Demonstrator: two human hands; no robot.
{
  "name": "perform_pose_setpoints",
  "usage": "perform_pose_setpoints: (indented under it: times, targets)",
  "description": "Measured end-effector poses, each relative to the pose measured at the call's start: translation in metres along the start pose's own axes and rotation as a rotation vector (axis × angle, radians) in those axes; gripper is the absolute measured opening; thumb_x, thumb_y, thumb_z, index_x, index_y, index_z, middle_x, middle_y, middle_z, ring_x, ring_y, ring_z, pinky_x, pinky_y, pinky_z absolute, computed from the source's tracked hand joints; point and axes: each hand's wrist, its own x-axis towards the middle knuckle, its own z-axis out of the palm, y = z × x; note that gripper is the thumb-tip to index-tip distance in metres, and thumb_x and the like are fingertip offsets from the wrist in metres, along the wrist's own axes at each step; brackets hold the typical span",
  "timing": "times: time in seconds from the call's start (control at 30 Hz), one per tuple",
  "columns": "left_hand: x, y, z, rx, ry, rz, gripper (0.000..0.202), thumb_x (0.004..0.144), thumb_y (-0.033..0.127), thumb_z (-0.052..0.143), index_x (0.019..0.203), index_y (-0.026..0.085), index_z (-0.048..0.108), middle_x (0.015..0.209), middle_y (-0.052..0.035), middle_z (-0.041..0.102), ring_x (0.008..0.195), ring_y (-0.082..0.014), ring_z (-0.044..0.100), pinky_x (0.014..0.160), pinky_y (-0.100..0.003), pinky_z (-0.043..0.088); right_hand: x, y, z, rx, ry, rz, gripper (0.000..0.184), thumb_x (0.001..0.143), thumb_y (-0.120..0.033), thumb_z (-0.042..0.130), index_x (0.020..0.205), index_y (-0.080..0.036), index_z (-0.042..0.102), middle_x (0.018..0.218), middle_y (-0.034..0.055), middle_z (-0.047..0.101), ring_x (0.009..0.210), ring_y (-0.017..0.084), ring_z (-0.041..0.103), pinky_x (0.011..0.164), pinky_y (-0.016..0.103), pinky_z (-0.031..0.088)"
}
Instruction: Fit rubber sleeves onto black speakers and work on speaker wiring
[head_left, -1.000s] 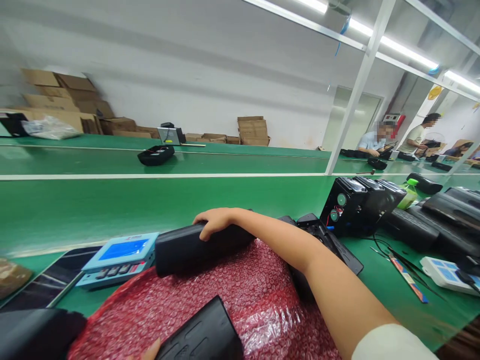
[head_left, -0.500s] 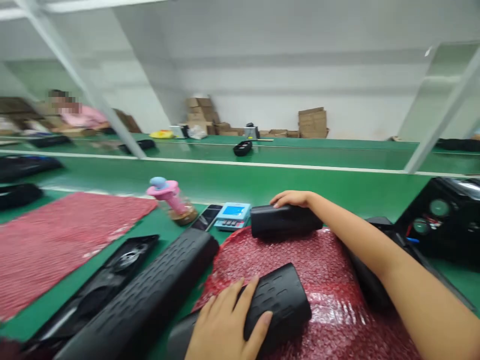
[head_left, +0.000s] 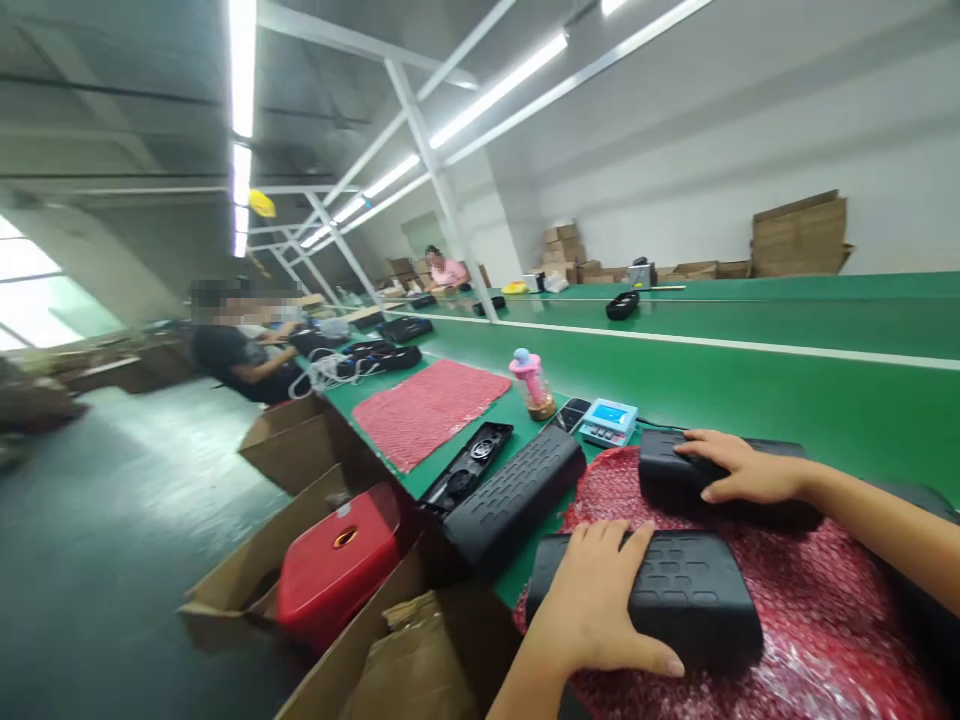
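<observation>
Swung leftward since a second ago, the view now takes in the floor (head_left: 142, 500) and open cartons (head_left: 225, 578); the near black casing (head_left: 697, 590), slanted then, has turned to lie more nearly parallel with the far black casing (head_left: 667, 485).

At far left, a person in a dark top (head_left: 232, 355) sits at the green bench (head_left: 517, 580), near a tangle of white cables (head_left: 326, 370); closer, a red housing (head_left: 330, 570) with a round hole in its top stands in one of the cartons, below the bench edge; next comes a pink bubble-wrap sheet (head_left: 431, 405), lying flat, while another person in pink (head_left: 448, 272) is at the far side of the bench; then a shallow black shell (head_left: 469, 472) with round parts inside, just beside a long textured casing (head_left: 517, 495); behind these, a pink-lidded bottle (head_left: 532, 385) stands upright, followed by a dark phone (head_left: 574, 413) and a pale blue device (head_left: 609, 422) with a lit screen.

Right of centre, the left hand (head_left: 600, 610) lies spread over the near black casing, thumb towards its front; farther right, the right hand (head_left: 750, 470) lies over the far black casing; whether either grips or merely rests cannot be told; both casings sit on red bubble wrap (head_left: 821, 640) on the bench.
</observation>
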Motion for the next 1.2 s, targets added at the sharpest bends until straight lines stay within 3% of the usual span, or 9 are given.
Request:
perform_pose_setpoints:
  times: [0.2, 0.33, 0.4, 0.5, 0.6, 0.77, 0.87, 1.03, 1.2]
  targets:
    - [0.036, -0.018, -0.02, 0.027, -0.213, 0.044, 0.104, 0.055, 0.068, 0.067, 0.14, 0.02, 0.031, 0.138, -0.0138, 0.043, 0.124, -0.0349, 0.041, 0.106, -0.051, 0.029, 0.0, 0.002, 0.021, -0.232, 0.068, -0.015, 0.072, 0.069, -0.048, 0.056, 0.134, -0.019, 0.045, 0.147, 0.0163, 0.023, 0.136, 0.032, 0.018, 0.11, 0.052, 0.014]
    - [0.064, -0.029, -0.03, -0.091, -0.383, -0.042, 0.105, 0.052, 0.066, 0.07, 0.139, 0.019, 0.033, 0.142, -0.0113, 0.04, 0.125, -0.0313, 0.042, 0.106, -0.044, 0.032, -0.005, -0.024, 0.032, -0.226, 0.065, -0.019, 0.057, 0.082, -0.054, 0.039, 0.13, -0.023, 0.049, 0.144, 0.0123, 0.032, 0.135, 0.034, 0.018, 0.106, 0.064, 0.003]
    - [0.073, -0.032, -0.033, -0.143, -0.423, -0.05, 0.099, 0.053, 0.063, 0.071, 0.136, 0.02, 0.039, 0.138, -0.0092, 0.045, 0.122, -0.03, 0.046, 0.105, -0.042, 0.034, -0.013, -0.042, 0.036, -0.163, -0.016, -0.064, 0.057, 0.081, -0.054, 0.043, 0.131, -0.026, 0.047, 0.142, 0.0078, 0.037, 0.134, 0.032, 0.024, 0.108, 0.061, 0.005]
    - [0.079, -0.037, -0.035, -0.189, -0.439, -0.005, 0.084, 0.056, 0.06, 0.07, 0.127, 0.021, 0.049, 0.127, -0.0067, 0.056, 0.116, -0.0288, 0.051, 0.102, -0.04, 0.037, -0.023, -0.064, 0.039, -0.101, -0.133, -0.132, 0.075, 0.069, -0.043, 0.061, 0.137, -0.021, 0.041, 0.141, 0.0089, 0.039, 0.128, 0.03, 0.034, 0.11, 0.046, 0.023]
    - [0.081, -0.042, -0.036, -0.234, -0.431, 0.054, 0.082, 0.061, 0.057, 0.068, 0.13, 0.018, 0.047, 0.133, -0.0076, 0.05, 0.123, -0.0273, 0.045, 0.106, -0.038, 0.032, -0.025, -0.074, 0.038, -0.129, -0.158, -0.133, 0.079, 0.063, -0.034, 0.064, 0.137, -0.019, 0.04, 0.14, 0.0086, 0.04, 0.126, 0.028, 0.039, 0.108, 0.038, 0.029]
    - [0.081, -0.048, -0.038, -0.333, -0.399, 0.161, 0.066, 0.073, 0.038, 0.062, 0.132, 0.016, 0.044, 0.135, -0.0055, 0.049, 0.123, -0.0192, 0.045, 0.106, -0.028, 0.031, -0.013, -0.085, 0.043, -0.184, -0.126, -0.068, 0.08, 0.064, -0.035, 0.065, 0.137, -0.015, 0.04, 0.134, 0.0125, 0.046, 0.12, 0.03, 0.044, 0.104, 0.041, 0.034]
    - [0.083, -0.05, -0.037, -0.346, -0.361, 0.16, 0.064, 0.073, 0.032, 0.062, 0.132, 0.013, 0.043, 0.133, -0.0079, 0.05, 0.122, -0.0204, 0.045, 0.105, -0.03, 0.032, -0.003, -0.092, 0.052, -0.212, -0.11, -0.055, 0.083, 0.061, -0.035, 0.068, 0.137, -0.013, 0.041, 0.134, 0.0148, 0.046, 0.118, 0.033, 0.046, 0.102, 0.042, 0.035]
    - [0.087, -0.051, -0.035, -0.321, -0.38, 0.202, 0.054, 0.07, 0.03, 0.067, 0.121, 0.019, 0.054, 0.12, -0.0019, 0.059, 0.113, -0.0207, 0.052, 0.1, -0.031, 0.037, 0.007, -0.094, 0.059, -0.202, -0.051, 0.024, 0.079, 0.056, -0.032, 0.072, 0.131, -0.019, 0.048, 0.121, 0.0107, 0.057, 0.106, 0.033, 0.054, 0.089, 0.041, 0.042]
    - [0.073, -0.051, -0.043, -0.197, -0.401, 0.192, 0.078, 0.06, 0.038, 0.075, 0.13, 0.022, 0.046, 0.129, -0.0052, 0.054, 0.114, -0.0269, 0.052, 0.1, -0.039, 0.038, 0.006, -0.09, 0.058, -0.174, -0.04, -0.001, 0.078, 0.055, -0.03, 0.072, 0.13, -0.026, 0.049, 0.116, 0.0045, 0.059, 0.101, 0.028, 0.054, 0.089, 0.037, 0.04]
